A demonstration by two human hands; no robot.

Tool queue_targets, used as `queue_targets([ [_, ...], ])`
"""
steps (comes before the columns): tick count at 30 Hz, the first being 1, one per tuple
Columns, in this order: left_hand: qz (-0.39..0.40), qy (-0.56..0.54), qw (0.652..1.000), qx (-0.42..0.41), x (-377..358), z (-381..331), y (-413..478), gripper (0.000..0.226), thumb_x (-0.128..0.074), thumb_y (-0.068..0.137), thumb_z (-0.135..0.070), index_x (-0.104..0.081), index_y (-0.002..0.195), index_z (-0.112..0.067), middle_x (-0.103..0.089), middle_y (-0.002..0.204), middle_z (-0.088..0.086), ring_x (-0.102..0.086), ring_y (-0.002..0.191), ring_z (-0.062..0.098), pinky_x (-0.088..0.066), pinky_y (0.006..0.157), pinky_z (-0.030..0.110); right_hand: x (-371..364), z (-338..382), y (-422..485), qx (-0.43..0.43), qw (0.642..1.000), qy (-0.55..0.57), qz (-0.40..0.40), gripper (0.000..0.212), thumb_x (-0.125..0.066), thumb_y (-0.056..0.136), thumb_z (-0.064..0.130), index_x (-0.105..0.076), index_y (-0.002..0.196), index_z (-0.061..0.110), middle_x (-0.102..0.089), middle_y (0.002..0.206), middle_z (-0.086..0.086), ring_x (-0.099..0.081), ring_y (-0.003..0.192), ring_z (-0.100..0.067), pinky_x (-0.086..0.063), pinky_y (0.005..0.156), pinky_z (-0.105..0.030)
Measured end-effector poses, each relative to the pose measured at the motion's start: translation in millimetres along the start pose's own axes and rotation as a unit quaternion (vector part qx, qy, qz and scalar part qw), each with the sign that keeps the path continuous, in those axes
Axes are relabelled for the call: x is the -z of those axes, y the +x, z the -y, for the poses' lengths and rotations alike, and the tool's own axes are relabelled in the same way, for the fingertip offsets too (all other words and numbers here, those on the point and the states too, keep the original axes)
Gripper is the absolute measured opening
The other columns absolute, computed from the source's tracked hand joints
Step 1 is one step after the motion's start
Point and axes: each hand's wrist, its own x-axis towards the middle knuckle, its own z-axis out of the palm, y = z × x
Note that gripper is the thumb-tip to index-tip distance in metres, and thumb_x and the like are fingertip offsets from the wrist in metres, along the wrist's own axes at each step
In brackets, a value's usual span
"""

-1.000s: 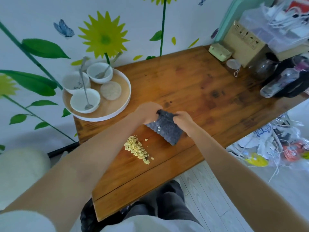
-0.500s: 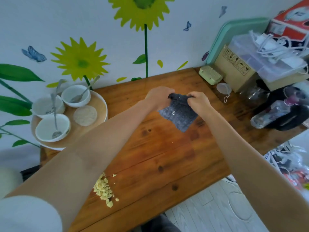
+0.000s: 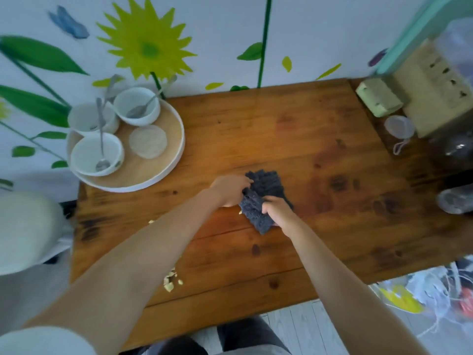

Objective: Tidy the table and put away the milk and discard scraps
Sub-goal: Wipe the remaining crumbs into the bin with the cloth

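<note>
While both hands grip it, the dark grey knitted cloth [image 3: 263,198] lies near the middle of the brown wooden surface [image 3: 320,149], left hand [image 3: 230,189] pinching its left edge, right hand [image 3: 277,211] closed on its near end; its long axis runs from the far edge toward the near edge. At the far left corner, a round wooden tray [image 3: 163,160] holds three white bowls [image 3: 96,153] with metal spoons [image 3: 101,139]
</note>
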Motion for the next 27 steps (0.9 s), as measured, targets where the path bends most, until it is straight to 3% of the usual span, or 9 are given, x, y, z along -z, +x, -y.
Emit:
queue_targets([
  [2,-0.008,-0.009,1.0,0.011,-6.4,23.5,-21.6,0.053,-0.037,0.087,0.002,-0.047,0.135,-0.017,-0.033,0.152,-0.009,-0.034,0.138,0.015,-0.044,0.101,0.036,-29.2,2.4,-7.2,-0.008,0.998,0.051,0.038,0.032,-0.042,0.087,-0.002,-0.059,0.113,0.008,-0.053,0.114,-0.015,-0.049,0.119,-0.036,-0.046,0.089,-0.043],
  [7,-0.012,-0.015,0.999,0.036,-28.3,91.1,-96.4,0.045,-0.038,0.087,0.001,-0.056,0.125,-0.017,-0.035,0.149,-0.015,-0.035,0.137,0.011,-0.045,0.099,0.035,-122.8,13.5,-33.0,-0.014,0.994,0.093,0.06,0.032,-0.044,0.088,-0.003,-0.059,0.113,0.01,-0.052,0.114,-0.011,-0.049,0.116,-0.031,-0.044,0.076,-0.035],
  [13,-0.05,-0.062,0.994,0.072,-66.4,168.5,-185.8,0.044,-0.041,0.087,-0.002,-0.054,0.128,-0.013,-0.035,0.15,-0.011,-0.038,0.135,0.015,-0.038,0.105,0.034,-230.2,35.5,-61.5,0.039,0.998,0.013,0.049,0.036,-0.043,0.087,-0.004,-0.06,0.117,0.005,-0.047,0.109,-0.006,-0.044,0.101,-0.022,-0.039,0.081,-0.035],
  [16,-0.069,-0.089,0.991,0.073,-86.9,184.9,-212.0,0.047,-0.04,0.09,-0.004,-0.047,0.135,-0.012,-0.033,0.152,-0.006,-0.035,0.138,0.016,-0.032,0.109,0.031,-256.5,38.5,-66.9,0.069,0.996,-0.062,0.015,0.038,-0.043,0.086,-0.004,-0.06,0.119,0.003,-0.051,0.118,-0.009,-0.047,0.112,-0.025,-0.038,0.094,-0.04],
  [18,-0.076,-0.107,0.988,0.075,-99.2,193.5,-228.4,0.049,-0.041,0.09,-0.005,-0.044,0.138,-0.012,-0.032,0.152,-0.005,-0.033,0.139,0.017,-0.032,0.111,0.031,-272.9,38.8,-73.4,0.091,0.989,-0.113,0.011,0.031,-0.044,0.085,-0.002,-0.065,0.105,0.008,-0.058,0.112,-0.011,-0.053,0.102,-0.027,-0.04,0.084,-0.04],
  [21,-0.094,-0.115,0.986,0.075,-107.8,200.5,-246.5,0.048,-0.041,0.09,-0.005,-0.045,0.137,-0.012,-0.034,0.152,-0.004,-0.035,0.138,0.019,-0.033,0.11,0.032,-289.8,37.0,-82.7,0.109,0.98,-0.169,0.006,0.024,-0.043,0.084,0.002,-0.06,0.081,0.018,-0.055,0.077,-0.002,-0.043,0.063,-0.015,-0.027,0.059,-0.03],
  [23,-0.105,-0.121,0.984,0.073,-112.7,202.4,-256.1,0.043,-0.042,0.09,-0.006,-0.05,0.133,-0.01,-0.036,0.151,-0.004,-0.038,0.136,0.019,-0.035,0.106,0.032,-298.9,33.8,-88.4,0.12,0.976,-0.184,0.005,0.023,-0.042,0.084,0.003,-0.058,0.079,0.017,-0.049,0.066,0.003,-0.038,0.058,-0.013,-0.024,0.056,-0.029],
  [27,-0.132,-0.151,0.976,0.086,-120.9,201.5,-265.6,0.039,-0.043,0.091,-0.008,-0.054,0.128,-0.011,-0.041,0.148,-0.003,-0.045,0.13,0.022,-0.041,0.102,0.035,-305.3,32.6,-96.2,0.15,0.963,-0.224,-0.009,0.021,-0.041,0.089,0.008,-0.058,0.086,0.019,-0.05,0.064,0.005,-0.042,0.056,-0.012,-0.027,0.052,-0.027],
])
